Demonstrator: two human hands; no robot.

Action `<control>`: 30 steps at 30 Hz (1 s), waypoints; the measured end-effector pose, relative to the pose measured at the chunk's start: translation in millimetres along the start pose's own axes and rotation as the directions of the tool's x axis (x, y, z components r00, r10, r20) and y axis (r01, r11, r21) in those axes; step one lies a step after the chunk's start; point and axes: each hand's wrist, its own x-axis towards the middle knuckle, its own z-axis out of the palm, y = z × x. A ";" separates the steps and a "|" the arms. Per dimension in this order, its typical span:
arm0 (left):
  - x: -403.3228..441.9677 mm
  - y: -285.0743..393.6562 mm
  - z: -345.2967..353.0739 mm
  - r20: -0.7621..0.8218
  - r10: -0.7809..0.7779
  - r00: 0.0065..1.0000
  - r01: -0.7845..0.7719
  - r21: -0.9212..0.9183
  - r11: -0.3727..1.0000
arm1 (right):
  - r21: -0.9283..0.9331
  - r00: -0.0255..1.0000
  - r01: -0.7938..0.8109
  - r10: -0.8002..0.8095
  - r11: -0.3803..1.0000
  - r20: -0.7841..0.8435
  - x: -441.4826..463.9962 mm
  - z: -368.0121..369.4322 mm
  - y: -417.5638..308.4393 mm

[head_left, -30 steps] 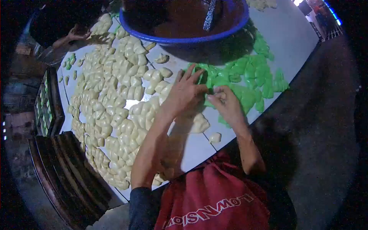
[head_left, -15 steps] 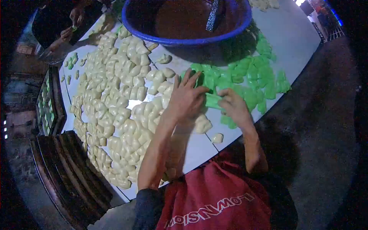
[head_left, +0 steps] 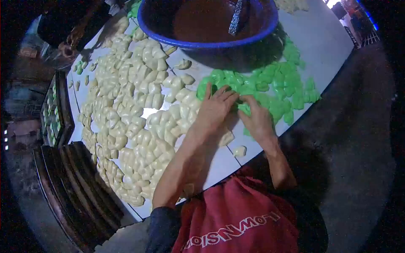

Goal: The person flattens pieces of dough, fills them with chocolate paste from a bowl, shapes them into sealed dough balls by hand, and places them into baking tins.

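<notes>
Bright green dough pieces (head_left: 276, 84) lie together on the white table, with many cream dough pieces (head_left: 126, 92) to their left. My left hand (head_left: 217, 107) rests at the left edge of the green dough, its fingers spread. Close beside it, my right hand (head_left: 256, 118) has its fingers bent and pinched on a bit of green dough (head_left: 244, 109). The fingertips of both hands nearly meet there. Most of that bit is hidden by the fingers.
Beyond the green dough stands a blue basin (head_left: 206, 44) of brown contents with a speckled handle (head_left: 235, 19). Dark trays (head_left: 76, 189) are stacked at the lower left, near another tray of green pieces (head_left: 51, 114). Another person's hand (head_left: 67, 48) shows at the upper left.
The green strip stretched between my hands half a second ago is now bunched as my hands have come together. The other person's hands have moved down and left.
</notes>
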 end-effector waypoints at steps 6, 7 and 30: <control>2.3 4.0 -0.9 0.035 0.059 0.998 -0.059 -0.013 0.998 | -0.068 0.987 0.135 -0.140 0.988 -0.073 -0.6 2.3 10.5; 2.6 5.3 -1.7 0.039 0.057 0.998 -0.056 -0.025 0.998 | 0.088 0.999 0.048 -0.048 0.995 -0.004 -0.6 4.8 16.6; -11.5 32.0 -60.1 0.053 -0.342 0.938 0.294 -0.641 0.709 | 0.758 0.901 -0.430 0.286 0.491 0.326 11.0 -21.3 -23.9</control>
